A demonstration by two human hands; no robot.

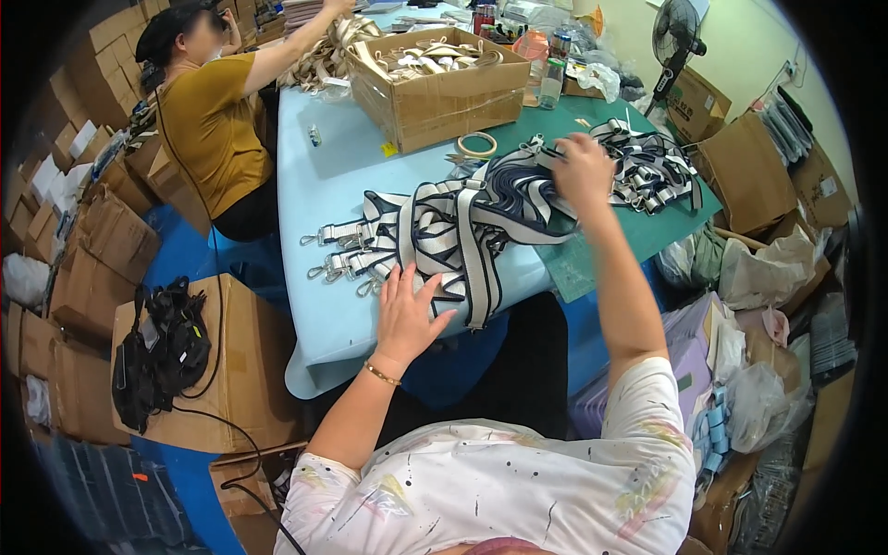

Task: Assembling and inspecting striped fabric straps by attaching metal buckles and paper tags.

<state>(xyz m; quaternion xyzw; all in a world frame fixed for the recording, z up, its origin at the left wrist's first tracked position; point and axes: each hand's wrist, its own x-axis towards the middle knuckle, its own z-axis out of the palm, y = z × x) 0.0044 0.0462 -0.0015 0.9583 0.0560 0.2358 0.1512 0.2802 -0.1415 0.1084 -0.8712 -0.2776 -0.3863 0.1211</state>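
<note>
A bundle of white-and-navy webbing straps (pixel 467 217) lies across the near part of the table, with metal snap hooks (pixel 335 272) at its left end. My left hand (pixel 405 310) rests on the near edge of the bundle, open, fingers spread. At the right end of the bundle, my right hand (pixel 583 174) has its fingers bent round a strap; its thumb and fingertips are partly hidden. Just right of that hand sits a tangled heap of similar straps (pixel 647 166) with metal fittings.
Behind the bundle are a tape roll (pixel 476 144), scissors (pixel 465 160) and a cardboard box (pixel 444 102) full of beige straps. A green cutting mat (pixel 592 264) covers the table's right side. Another person (pixel 217 120) sits at the left. A fan (pixel 673 42) stands back right.
</note>
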